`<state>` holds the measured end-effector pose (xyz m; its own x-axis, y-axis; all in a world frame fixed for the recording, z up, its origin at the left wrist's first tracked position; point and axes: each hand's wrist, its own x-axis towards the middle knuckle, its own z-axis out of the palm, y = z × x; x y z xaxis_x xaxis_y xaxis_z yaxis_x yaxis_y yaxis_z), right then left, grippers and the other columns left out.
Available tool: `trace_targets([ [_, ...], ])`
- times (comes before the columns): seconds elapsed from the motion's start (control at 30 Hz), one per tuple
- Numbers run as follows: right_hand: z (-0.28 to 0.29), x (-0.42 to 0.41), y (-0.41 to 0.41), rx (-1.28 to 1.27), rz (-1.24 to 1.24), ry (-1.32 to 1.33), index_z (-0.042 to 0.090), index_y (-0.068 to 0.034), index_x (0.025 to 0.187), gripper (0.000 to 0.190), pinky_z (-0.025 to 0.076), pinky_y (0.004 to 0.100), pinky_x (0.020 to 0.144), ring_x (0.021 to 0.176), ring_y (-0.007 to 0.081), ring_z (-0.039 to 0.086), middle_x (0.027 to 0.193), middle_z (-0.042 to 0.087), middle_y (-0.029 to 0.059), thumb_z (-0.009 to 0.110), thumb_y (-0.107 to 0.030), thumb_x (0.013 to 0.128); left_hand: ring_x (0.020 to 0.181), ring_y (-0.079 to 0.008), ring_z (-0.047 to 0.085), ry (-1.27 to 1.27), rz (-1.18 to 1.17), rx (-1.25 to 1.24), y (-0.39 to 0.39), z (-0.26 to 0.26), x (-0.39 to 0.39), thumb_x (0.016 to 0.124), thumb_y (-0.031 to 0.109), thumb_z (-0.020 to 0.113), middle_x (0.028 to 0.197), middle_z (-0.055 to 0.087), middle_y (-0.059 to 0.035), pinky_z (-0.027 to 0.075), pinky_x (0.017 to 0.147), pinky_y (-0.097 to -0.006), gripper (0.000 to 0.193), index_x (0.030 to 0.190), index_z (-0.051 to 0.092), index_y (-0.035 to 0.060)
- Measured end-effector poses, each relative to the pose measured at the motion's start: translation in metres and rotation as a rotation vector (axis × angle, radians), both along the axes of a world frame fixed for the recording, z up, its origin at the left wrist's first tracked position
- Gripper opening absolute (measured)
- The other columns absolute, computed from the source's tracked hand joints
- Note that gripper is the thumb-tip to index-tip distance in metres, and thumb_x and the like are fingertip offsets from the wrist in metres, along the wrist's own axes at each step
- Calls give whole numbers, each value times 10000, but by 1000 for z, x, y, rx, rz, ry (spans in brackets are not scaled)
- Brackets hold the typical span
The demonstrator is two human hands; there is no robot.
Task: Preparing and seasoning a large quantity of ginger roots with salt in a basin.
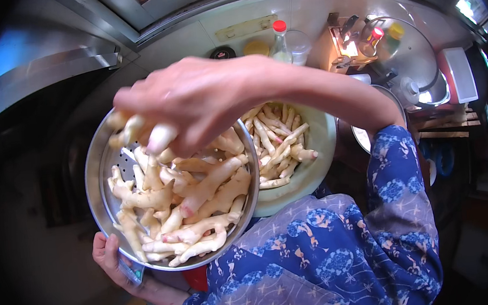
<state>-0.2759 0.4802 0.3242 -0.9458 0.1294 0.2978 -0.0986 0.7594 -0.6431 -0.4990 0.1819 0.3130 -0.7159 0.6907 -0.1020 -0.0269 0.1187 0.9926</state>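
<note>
My left hand grips the lower left rim of a round perforated metal steamer pan. In the pan lies a heap of pale ginger rhizomes, some with pink tips. Over the pan's far side is my right hand, blurred, palm down, with pieces of ginger under its curled fingers. To the right, partly behind the pan and my right forearm, stands a pale green basin with slimmer ginger pieces in it. A scrap of clear plastic shows beside my left wrist, under the rim.
Along the tiled wall stand a red-capped bottle and jars. Further right are a wooden knife block, a large metal lid and a red-and-white container. A metal hood edge juts in at upper left.
</note>
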Motion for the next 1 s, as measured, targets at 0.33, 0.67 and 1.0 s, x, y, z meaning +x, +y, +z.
trace_targets([
  [0.33, -44, 76, 14, -323, -325, -507, 407, -4, 1299, 712, 472, 382, 900, 1051, 291, 582, 1132, 569, 192, 649, -474, 822, 331, -10, 358, 84, 48, -36, -33, -9, -46, 834, 121, 617, 543, 541, -6, 269, 336, -149, 152, 758, 512, 41],
  [0.67, -21, 19, -43, 284, -390, -362, 513, -21, 767, 418, 441, 397, 621, 793, 269, 569, 852, 564, 113, 671, -403, 827, 330, -3, 358, -5, 43, -26, -45, -12, -56, 855, 111, 597, 532, 523, 6, 276, 326, -146, 144, 771, 504, 40],
  [1.0, -73, -118, -21, 606, 144, 219, 604, -72, 1070, 534, 398, 413, 839, 1045, 234, 477, 1034, 555, 79, 626, -522, 784, 468, -35, 496, 35, -6, -47, -31, -5, -31, 842, 89, 598, 649, 600, -46, 407, 458, -160, 120, 783, 521, 18],
])
